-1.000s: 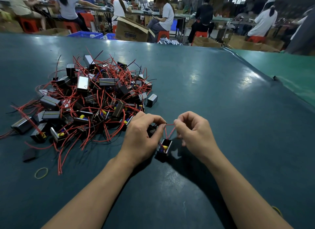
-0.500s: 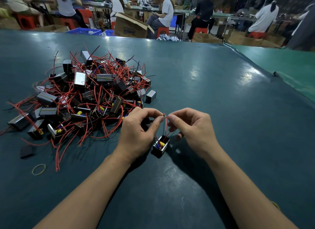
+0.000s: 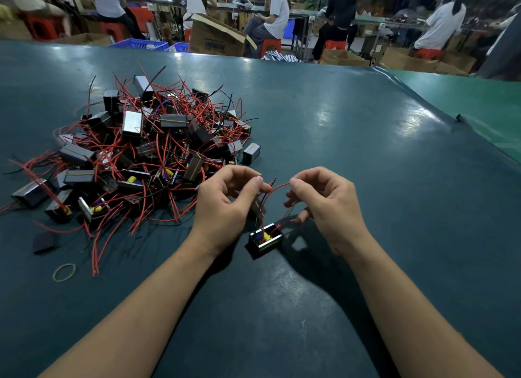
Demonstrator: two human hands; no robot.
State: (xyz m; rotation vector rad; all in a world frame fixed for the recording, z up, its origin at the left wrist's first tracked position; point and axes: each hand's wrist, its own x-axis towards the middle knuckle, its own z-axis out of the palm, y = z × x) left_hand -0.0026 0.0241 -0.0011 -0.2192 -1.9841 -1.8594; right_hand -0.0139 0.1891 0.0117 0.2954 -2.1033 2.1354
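Two bare hands work at the near centre of a dark green table mat (image 3: 380, 158). Item one: the left hand (image 3: 225, 208), fingers curled, thumb and forefinger pinching the end of a red wire (image 3: 277, 186). Item two: the right hand (image 3: 327, 208), likewise curled, thumb and forefinger pinching the same red wire further along, so that it arcs between the two hands. Item three: a small black open-topped case (image 3: 265, 240), with yellow and blue parts showing inside, at six o'clock from the gap between the hands, its red leads running up to the fingers. Whether it rests on the mat or hangs just above it cannot be told. Item four: a heap of like cases (image 3: 135, 158) tangled in red wires, at ten o'clock from the small case, just beyond the left hand. Item five: one lone case (image 3: 251, 153) at the heap's three o'clock edge. Item six: a yellowish rubber band (image 3: 64, 272) flat on the mat at seven o'clock from the heap. Item seven: a flat black piece (image 3: 46, 241) at eight o'clock from the heap. Item eight: at twelve o'clock, past the table's far edge, an open cardboard box (image 3: 217, 36), a blue crate (image 3: 139, 43) and seated workers on red stools (image 3: 332, 45).
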